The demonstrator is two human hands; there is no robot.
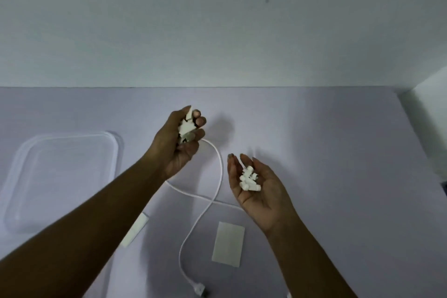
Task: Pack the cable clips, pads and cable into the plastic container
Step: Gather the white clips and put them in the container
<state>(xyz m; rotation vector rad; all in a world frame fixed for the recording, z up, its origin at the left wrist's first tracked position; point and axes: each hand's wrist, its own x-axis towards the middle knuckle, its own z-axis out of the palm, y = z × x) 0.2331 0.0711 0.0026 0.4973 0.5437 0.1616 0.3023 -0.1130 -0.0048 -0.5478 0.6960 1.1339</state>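
Observation:
My left hand [180,143] is raised over the table, fingers curled around a bunch of white cable clips [185,128]. My right hand [256,189] lies palm up to its right, cupping several small white cable clips [249,179]. A white cable [212,196] snakes across the table between and below both hands, its plug [202,291] near the front edge. One white pad [228,244] lies flat below my right hand; another pad [135,230] is partly hidden by my left forearm. The clear plastic container [14,176] sits at the left with nothing visible inside.
The table top [338,152] is pale lilac and meets a plain wall at the back. A white upright surface [430,116] stands at the far right edge.

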